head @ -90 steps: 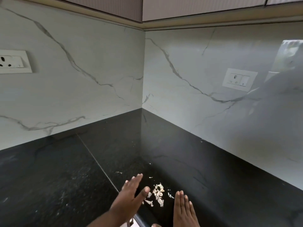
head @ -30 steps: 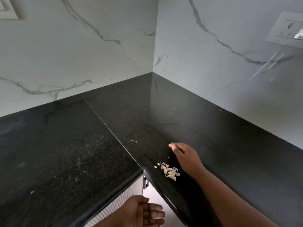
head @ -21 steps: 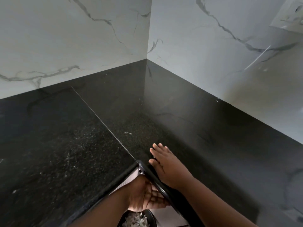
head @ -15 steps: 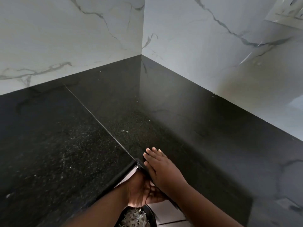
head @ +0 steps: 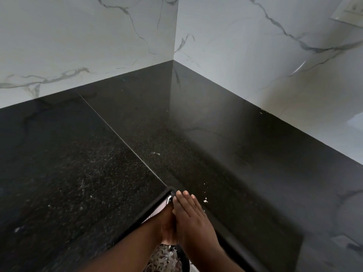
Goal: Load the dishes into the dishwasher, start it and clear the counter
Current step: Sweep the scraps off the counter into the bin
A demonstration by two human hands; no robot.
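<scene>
Nearest the camera, at the bottom edge, a dark round bin (head: 167, 260) holding pale papery scraps sits below the counter's inner corner. Just above it the left hand (head: 168, 226) is held beneath the counter lip; only its back shows, so I cannot tell whether its fingers are cupped or curled. The right hand (head: 191, 218) lies flat with fingers straight and together, its edge at the rim of the polished black speckled stone countertop (head: 82, 173), gripping nothing.

Just beside the right hand, a few small pale peel flakes (head: 205, 201) lie on the stone, and one more fleck (head: 156, 153) sits farther in, near the thin seam (head: 121, 140) between slabs. These crumbs look feather-light, dry and brittle; pinching them would probably be fiddly, so sweeping them with the side of a flat hand toward the edge and into a waiting palm seems best. The glossy surface should let them slide readily.

Beyond, the counter runs into a corner where two white grey-veined marble-look wall panels (head: 88, 36) meet. A pale switch plate (head: 353, 14) shows at upper right
</scene>
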